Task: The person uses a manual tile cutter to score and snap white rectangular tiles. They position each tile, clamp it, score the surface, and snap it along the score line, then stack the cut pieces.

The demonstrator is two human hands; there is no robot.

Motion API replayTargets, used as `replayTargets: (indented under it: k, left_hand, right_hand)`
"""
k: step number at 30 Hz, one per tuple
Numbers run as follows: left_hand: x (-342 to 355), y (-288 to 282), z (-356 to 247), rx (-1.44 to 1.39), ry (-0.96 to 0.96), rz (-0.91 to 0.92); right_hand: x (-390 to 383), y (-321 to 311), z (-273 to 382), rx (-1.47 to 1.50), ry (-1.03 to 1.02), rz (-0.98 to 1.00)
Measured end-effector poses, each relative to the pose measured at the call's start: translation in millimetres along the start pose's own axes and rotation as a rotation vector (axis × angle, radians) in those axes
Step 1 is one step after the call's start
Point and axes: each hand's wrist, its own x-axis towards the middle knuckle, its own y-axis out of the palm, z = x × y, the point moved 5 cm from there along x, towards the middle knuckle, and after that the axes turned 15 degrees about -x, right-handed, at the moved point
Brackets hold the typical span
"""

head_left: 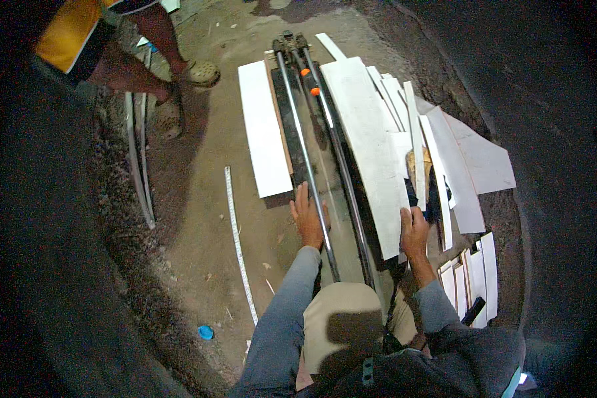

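Observation:
A manual tile cutter (298, 119) with two long rails lies on the dirt floor in front of me. My left hand (308, 215) rests flat on its near end, fingers spread beside the left rail. My right hand (414, 229) grips the near edge of a long white tile strip (368, 142) lying along the cutter's right side. Another white tile strip (264, 129) lies on the cutter's left side. Orange knobs (310, 81) sit on the cutter's handle near the far end.
Several cut white tile pieces (451, 162) are piled to the right, more (474, 278) by my right elbow. A measuring tape (237, 245) stretches along the floor at left. Another person's legs and sandalled feet (186, 73) stand at upper left. A small blue cap (206, 332) lies near.

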Motion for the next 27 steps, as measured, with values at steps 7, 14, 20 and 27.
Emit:
replayTargets:
  k: [7,14,20,27]
  left_hand:
    - [-30,18,27,-0.518,-0.250,-0.135]
    - [-44,3,43,-0.404,-0.226,-0.102]
    - [-33,-1,44,-0.398,-0.206,-0.090]
    - [-24,-1,46,-0.387,-0.184,-0.072]
  right_hand:
    - [-23,87,135,0.257,-0.126,0.294]
    - [4,193,244,0.101,-0.148,0.292]
    - [23,230,258,-0.014,0.023,0.302]
    - [27,217,265,0.005,-0.108,0.081]
